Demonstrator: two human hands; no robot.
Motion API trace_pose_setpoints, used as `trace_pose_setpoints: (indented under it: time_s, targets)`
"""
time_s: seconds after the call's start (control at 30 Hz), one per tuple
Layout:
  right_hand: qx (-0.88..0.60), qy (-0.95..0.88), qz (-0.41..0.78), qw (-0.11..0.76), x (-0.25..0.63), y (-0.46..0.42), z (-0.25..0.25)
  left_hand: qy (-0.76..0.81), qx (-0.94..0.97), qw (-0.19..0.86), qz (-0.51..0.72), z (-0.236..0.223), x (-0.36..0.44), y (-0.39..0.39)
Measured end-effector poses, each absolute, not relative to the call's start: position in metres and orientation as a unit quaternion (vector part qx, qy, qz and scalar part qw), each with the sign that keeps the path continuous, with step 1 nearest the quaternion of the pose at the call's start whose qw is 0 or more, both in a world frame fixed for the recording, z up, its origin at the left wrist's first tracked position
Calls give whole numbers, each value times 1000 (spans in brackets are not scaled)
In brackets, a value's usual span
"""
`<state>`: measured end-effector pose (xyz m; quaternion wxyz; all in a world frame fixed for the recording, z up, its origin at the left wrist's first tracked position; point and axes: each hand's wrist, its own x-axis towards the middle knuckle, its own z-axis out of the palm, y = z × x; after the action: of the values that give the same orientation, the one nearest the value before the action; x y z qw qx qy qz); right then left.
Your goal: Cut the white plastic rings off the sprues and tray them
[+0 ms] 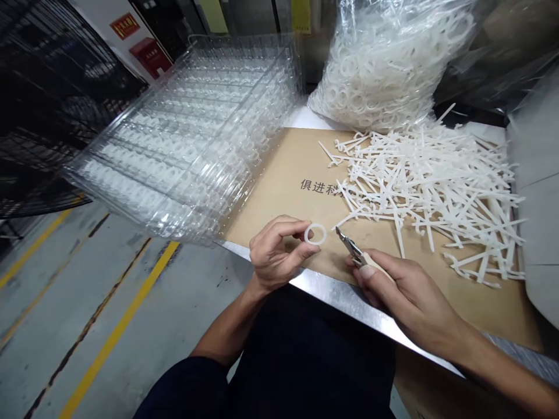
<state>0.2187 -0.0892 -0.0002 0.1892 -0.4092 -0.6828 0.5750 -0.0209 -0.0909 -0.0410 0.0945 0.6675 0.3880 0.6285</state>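
One white plastic ring [325, 234], light, thin and fairly stiff, best held by its rim, pinched in the left hand [279, 253] at lower centre; right hand [406, 294] clenched around flush cutters [351, 247] just beside it; loose plastic runners [428, 192] heaped at right.

Left hand [277, 254] pinching white plastic ring [315, 225], right hand [406, 297] gripping side cutters [351, 247]

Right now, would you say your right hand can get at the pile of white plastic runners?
Probably yes: the right hand is just beside the pile, with only cardboard between them, though it's holding cutters.
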Motion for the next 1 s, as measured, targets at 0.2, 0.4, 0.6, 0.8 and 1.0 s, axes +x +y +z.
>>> trace_pose_setpoints:
  time_s: [0.2, 0.4, 0.6, 0.8, 1.0]
  targets:
    - [-415, -670, 588, 181, 218, -89, -1, 385, 668, 105, 628, -38, -21, -92]
    - [-418, -655, 605, 171, 220, -90, -1, 384, 670, 100, 627, -36, -21, -92]
    - [-421, -649, 612, 165, 220, -89, 0, 384, 674, 89, 624, -35, -20, -91]
    - [-420, -661, 596, 177, 221, -90, -2, 391, 671, 87, 624, -34, -20, -91]
    - [-412, -665, 597, 180, 219, -88, 2, 401, 674, 77, 616, -35, -20, -92]
